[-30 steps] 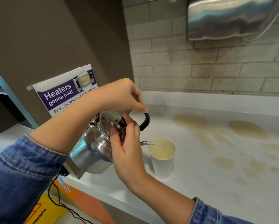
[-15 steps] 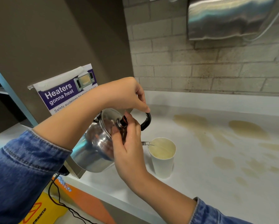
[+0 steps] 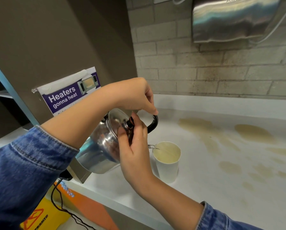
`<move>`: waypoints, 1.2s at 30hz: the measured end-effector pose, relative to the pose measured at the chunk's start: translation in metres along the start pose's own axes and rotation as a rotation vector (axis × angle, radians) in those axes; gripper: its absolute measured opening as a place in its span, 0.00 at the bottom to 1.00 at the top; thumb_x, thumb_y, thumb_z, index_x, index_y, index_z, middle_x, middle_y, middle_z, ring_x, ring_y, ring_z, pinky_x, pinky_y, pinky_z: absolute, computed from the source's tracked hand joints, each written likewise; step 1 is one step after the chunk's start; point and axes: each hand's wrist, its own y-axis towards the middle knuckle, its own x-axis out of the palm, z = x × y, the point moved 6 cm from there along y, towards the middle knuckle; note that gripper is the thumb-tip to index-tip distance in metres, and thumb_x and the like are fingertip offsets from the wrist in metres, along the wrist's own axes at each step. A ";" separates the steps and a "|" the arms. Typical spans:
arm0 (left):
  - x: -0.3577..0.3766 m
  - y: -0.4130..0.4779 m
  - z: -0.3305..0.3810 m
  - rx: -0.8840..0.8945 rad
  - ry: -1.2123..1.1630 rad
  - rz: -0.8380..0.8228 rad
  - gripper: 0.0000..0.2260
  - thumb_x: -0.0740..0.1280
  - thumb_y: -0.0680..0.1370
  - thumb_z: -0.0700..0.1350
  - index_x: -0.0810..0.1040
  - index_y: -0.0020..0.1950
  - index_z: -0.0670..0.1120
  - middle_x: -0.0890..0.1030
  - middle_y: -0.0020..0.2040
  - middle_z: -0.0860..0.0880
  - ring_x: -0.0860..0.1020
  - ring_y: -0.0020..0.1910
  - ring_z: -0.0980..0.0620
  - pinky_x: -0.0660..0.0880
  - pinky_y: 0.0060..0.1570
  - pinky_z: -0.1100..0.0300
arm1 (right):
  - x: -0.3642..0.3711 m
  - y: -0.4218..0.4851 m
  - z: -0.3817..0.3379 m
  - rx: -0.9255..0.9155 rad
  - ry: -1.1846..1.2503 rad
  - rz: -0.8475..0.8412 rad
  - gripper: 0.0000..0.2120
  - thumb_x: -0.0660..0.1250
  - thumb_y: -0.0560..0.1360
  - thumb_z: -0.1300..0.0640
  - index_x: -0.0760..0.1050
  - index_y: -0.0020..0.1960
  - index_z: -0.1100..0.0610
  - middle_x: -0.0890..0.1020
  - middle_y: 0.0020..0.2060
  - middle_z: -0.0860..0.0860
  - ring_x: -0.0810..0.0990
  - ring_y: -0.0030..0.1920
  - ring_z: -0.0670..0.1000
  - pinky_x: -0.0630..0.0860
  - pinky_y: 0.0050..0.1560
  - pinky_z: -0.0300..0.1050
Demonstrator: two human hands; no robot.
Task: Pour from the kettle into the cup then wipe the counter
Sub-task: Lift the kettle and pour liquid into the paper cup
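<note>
A shiny steel kettle [image 3: 99, 150] hangs tilted to the right above the white counter [image 3: 205, 185]. My left hand [image 3: 135, 95] grips its black handle [image 3: 153, 124] from above. My right hand [image 3: 134, 146] presses its fingers on the lid and its dark knob. The spout tip reaches over the rim of a white paper cup [image 3: 167, 168], which stands on the counter and holds pale yellowish liquid near its top. Several tan spill stains [image 3: 253, 133] spread over the counter to the right of the cup.
A purple "Heaters gonna heat" sign [image 3: 64, 95] leans on the brown wall at left. A steel dispenser [image 3: 230, 19] hangs on the brick wall above. A metal base with a black cable [image 3: 62, 201] sits at the counter's left edge, above a yellow floor sign [image 3: 37, 218].
The kettle has tipped slightly further and risen a little with both hands still on it. The cup has not moved.
</note>
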 end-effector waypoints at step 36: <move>0.005 -0.038 -0.044 -0.093 -0.364 0.264 0.09 0.76 0.70 0.52 0.85 0.42 0.47 0.86 0.39 0.49 0.82 0.36 0.54 0.79 0.42 0.59 | 0.007 -0.003 -0.002 -0.041 -0.233 -0.152 0.22 0.61 0.78 0.54 0.62 0.71 0.46 0.68 0.58 0.44 0.72 0.60 0.44 0.71 0.59 0.37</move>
